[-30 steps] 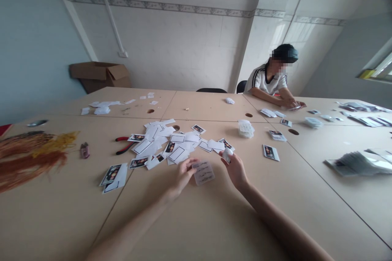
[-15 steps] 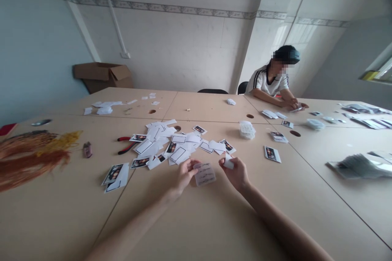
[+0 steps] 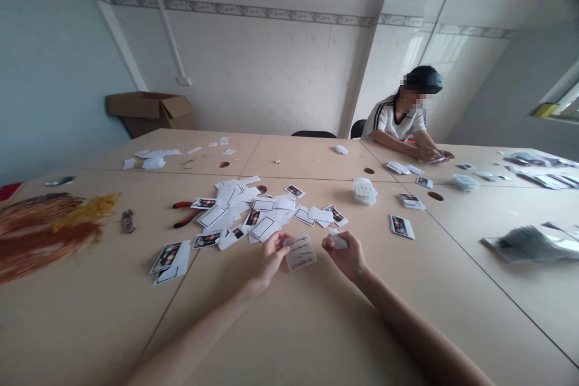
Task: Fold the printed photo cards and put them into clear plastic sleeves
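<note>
Sleeve [image 3: 300, 253] higher, seemingly touching left fingers [image 3: 281, 241]

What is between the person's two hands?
In the head view, a cloudy see-through card with dark marks lies there, nearer the left hand; the right hand pinches a small white paper piece.

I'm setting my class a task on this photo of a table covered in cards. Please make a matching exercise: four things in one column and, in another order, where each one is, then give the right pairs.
Things
1. Red-handled pliers
2. Cardboard box
3. Small white paper piece
4. Translucent printed sheet

Places
A. Pinched in the right hand
B. Touching the fingers of the left hand
C. Lying just left of the pile of cards
D. Standing against the far wall

Right pairs: 1-C, 2-D, 3-A, 4-B
</note>
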A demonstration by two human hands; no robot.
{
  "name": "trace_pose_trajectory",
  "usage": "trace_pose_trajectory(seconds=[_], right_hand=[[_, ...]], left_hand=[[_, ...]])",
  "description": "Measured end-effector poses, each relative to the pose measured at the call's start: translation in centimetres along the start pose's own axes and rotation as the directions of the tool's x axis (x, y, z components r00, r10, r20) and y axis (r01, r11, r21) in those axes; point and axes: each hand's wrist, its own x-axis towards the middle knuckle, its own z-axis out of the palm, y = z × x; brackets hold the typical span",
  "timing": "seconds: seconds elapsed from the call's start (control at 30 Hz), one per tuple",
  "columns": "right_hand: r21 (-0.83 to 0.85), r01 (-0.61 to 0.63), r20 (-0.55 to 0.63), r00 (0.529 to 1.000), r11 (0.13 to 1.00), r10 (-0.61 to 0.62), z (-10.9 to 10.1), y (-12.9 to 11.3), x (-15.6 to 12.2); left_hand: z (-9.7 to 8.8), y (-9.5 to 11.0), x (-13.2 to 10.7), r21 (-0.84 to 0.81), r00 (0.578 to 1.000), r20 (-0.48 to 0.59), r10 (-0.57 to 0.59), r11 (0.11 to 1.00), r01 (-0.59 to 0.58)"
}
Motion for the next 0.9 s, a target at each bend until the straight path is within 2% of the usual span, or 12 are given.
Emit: trace_pose_trajectory(seconds=[0.27,0.4,0.5,0.63,0.7,0.9], right_hand=[[-0.017,0.017,-0.036,0.999,1.0,-0.017,0.0,-0.4,0.4],[-0.029,0.016,-0.059,0.998,0.999,-0.017,-0.3,-0.2,0.5],[-0.045,0.021,-0.074,0.997,0.999,-0.024,-0.5,-0.1,0.7],[-0.076,0.033,-0.074,0.997,0.997,-0.039,-0.7,0.0,0.8],[-0.097,0.048,-0.071,0.996,0.994,-0.055,-0.7,0.0,0.9],[-0.168,0.146,-0.035,0.988,0.975,-0.154,-0.5,0.0,0.8]], left_hand=[[-0.4,-0.8,0.4,-0.006,0.997,-0.076,0.032,0.999,-0.033],[-0.5,-0.9,0.5,0.011,0.996,-0.08,0.028,1.0,-0.027],[-0.4,-0.6,0.3,0.038,0.999,-0.045,0.008,0.999,-0.007],[-0.3,0.0,0.1,0.104,0.996,0.077,-0.038,0.994,0.03],[-0.3,0.2,0.1,0.114,0.992,0.106,-0.064,0.992,0.052],[-0.2,0.2,0.3,0.027,0.998,0.002,-0.062,0.998,0.062]])
